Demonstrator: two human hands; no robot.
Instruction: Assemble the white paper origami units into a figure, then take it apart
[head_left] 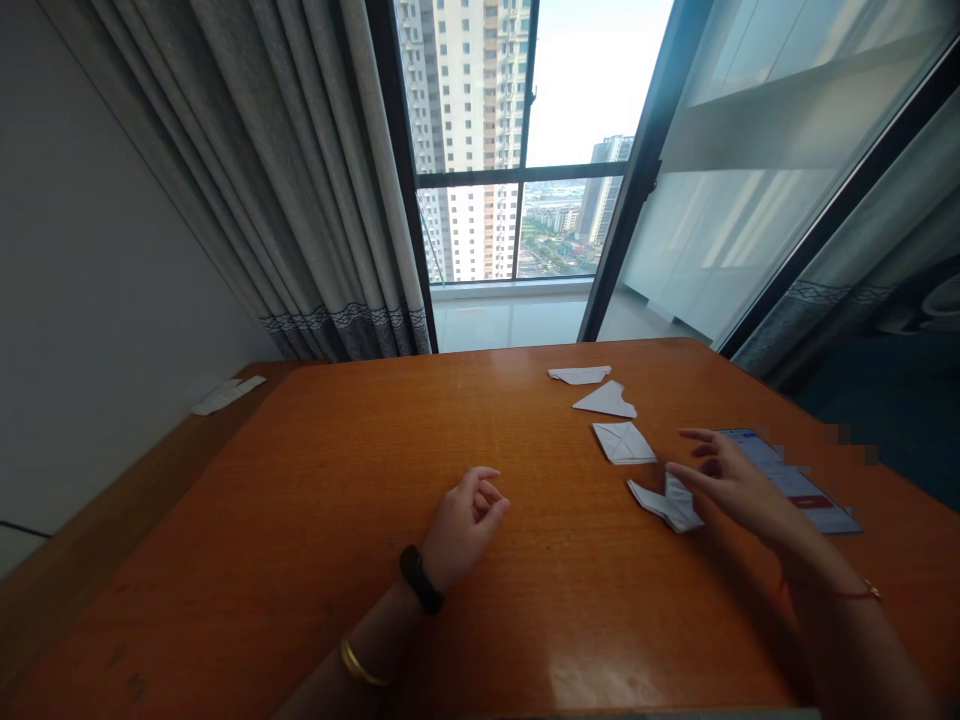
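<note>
My left hand (466,522) is over the middle of the wooden table with its fingers loosely curled and apart, holding nothing. To the right, my right hand (724,478) has its thumb and fingers spread beside a folded white paper (664,505) with upturned ends, partly behind the thumb; whether they touch I cannot tell. Beyond that lie a square folded paper (623,443) with crossing creases, a pointed folded paper (606,400) and a flat, narrow folded paper (580,375), in a row leading away from me.
A tablet-like device (795,485) with a lit screen lies right of my right hand, partly blurred out. White paper strips (229,395) rest on the ledge at the left. Past the table's (337,470) far edge are a grey curtain (322,200) and a framed window.
</note>
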